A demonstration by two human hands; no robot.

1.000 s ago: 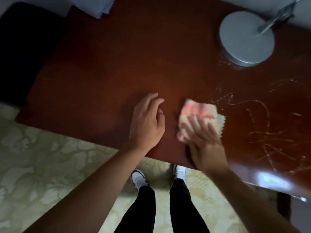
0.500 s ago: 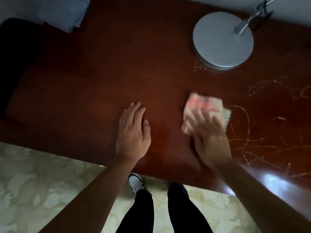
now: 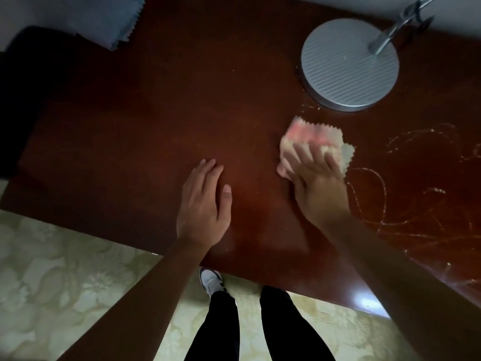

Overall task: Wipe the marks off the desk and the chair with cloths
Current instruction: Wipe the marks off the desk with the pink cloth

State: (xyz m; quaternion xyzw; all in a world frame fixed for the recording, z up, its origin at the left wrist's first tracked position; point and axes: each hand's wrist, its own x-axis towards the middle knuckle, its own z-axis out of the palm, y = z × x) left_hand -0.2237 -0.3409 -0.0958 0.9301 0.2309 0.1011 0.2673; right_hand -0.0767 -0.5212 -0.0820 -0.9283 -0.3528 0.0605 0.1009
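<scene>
Head view, looking down on a dark red-brown counter.

Right hand flat on a folded pink and cream cloth, fingers spread and near straight, pressing the cloth onto the counter toward its right half; no curl round the cloth visible, though motion blur softens the fingertips. Zigzag edge of the cloth showing past the hand on the far and right sides.

Left hand open, palm down, fingers together and straight, resting on bare counter near the front edge, well apart from the cloth, holding nothing.

Pale scribbled marks across the right part of the counter, starting just beside the cloth and the right wrist and running on toward the right edge; a few faint ones also between the cloth and the lamp base.

Round grey ribbed lamp base standing near the back right corner, just beyond the cloth, with a metal stem rising from it.

Blue cloth lying over the back left corner of the counter. Dark chair beside the left edge, mostly in shadow.

Below the front edge, patterned pale floor, black trouser legs and one white shoe.
</scene>
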